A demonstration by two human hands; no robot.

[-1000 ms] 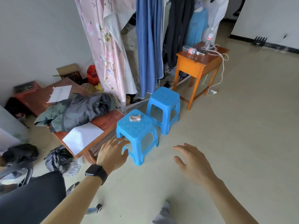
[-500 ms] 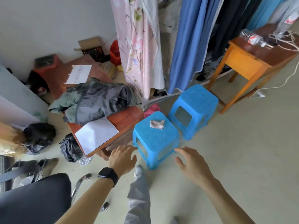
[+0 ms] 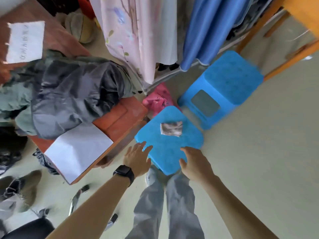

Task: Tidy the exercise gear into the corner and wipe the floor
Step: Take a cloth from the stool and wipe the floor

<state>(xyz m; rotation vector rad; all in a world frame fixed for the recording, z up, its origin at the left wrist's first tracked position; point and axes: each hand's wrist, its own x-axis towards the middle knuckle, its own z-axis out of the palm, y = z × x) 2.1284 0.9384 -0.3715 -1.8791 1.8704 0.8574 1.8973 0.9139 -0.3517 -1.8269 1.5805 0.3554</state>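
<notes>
As rag (image 3: 171, 128) lies on near stool (image 3: 165, 152), 2nd stool (image 3: 231, 78) behind, cluttered table (image 3: 124, 116) left

Right half of frame: bare pale floor (image 3: 259, 152) gives wide room beside the near blue stool (image 3: 169, 149).
Left of that stool: a low red-brown table (image 3: 120, 116) stands just beside it. The left hand (image 3: 138, 157), fingers spread, fills the narrow gap.
Table top: a heaped dark jacket (image 3: 74, 94) and a white sheet (image 3: 77, 149) cover most of it.
Above the stool: a pink bag (image 3: 158, 99) is wedged against it, and the far blue stool (image 3: 229, 80) sits just beside its upper right corner.
Top of frame: hanging clothes (image 3: 136, 31) close that side.
Upper right: orange table legs (image 3: 259, 26) stand behind the far stool.
Bottom centre: the person's legs (image 3: 164, 204) block the stool's lower corner. The right hand (image 3: 193, 163) is on the floor side.
</notes>
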